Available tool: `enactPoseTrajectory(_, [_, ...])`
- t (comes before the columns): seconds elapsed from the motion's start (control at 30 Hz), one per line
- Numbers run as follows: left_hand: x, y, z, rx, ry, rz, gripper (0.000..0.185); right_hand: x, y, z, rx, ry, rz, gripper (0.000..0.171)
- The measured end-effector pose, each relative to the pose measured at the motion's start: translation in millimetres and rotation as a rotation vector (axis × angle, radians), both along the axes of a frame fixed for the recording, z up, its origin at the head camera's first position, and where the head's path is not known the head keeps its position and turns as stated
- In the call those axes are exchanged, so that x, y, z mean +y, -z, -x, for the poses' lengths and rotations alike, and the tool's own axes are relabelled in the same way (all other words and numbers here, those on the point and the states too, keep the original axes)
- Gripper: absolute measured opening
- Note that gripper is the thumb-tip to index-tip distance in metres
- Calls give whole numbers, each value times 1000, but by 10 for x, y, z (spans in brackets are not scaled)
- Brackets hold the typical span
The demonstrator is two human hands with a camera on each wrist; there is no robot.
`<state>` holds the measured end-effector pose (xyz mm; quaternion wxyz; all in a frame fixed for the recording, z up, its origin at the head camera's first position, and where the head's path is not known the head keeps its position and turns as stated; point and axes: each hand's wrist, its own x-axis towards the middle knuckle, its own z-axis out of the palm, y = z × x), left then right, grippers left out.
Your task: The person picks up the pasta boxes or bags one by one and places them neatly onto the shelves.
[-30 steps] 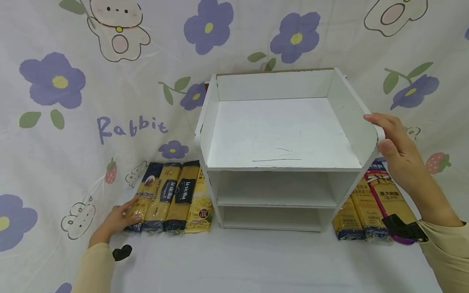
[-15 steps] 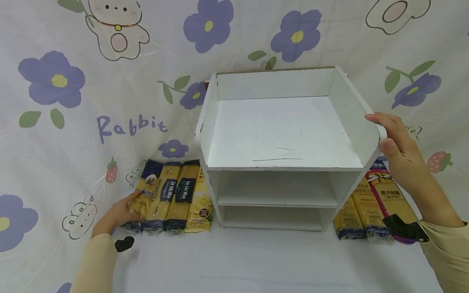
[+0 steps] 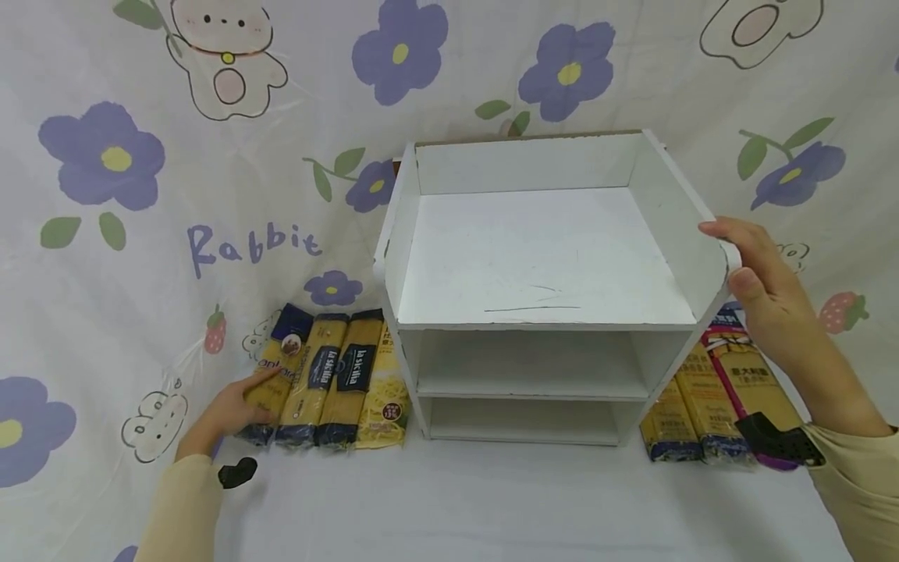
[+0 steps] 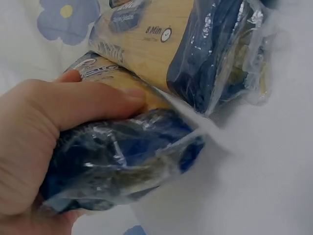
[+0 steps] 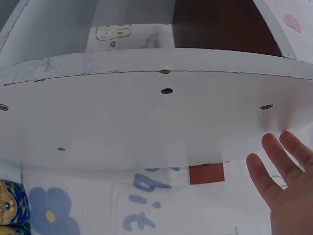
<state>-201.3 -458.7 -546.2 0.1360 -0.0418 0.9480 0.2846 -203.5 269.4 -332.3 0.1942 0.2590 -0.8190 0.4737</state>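
A: Big stuff first? White shelf unit (image 3: 541, 265) on the bench (image 3: 492, 507), right hand (image 3: 769, 293) resting open-fingered on its right side panel.
B: Left hand (image 3: 228, 414)?
A: Grip wrapped round the leftmost spaghetti pack (image 3: 270, 382), end of the left row. Pick-up step; next probably lift clear.
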Motion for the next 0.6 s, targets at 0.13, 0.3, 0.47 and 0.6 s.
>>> enactPoseTrajectory(0.13, [4,-4,-56,48,-33,-12,90,1,6,3,5,2,-1,45])
enactPoseTrajectory(0.3, [10,-21,-179,81,-80,-52,85,-26,-5,12,-1,-2,11,47])
enactPoseTrajectory(0.47, [55,-100,-307,125,-138,-134,87,-39,-12,8,-7,-2,18,48])
enactPoseTrajectory(0.6, [161,-230,-343,171,-150,-228,89,-20,-12,-13,-9,3,10,47])
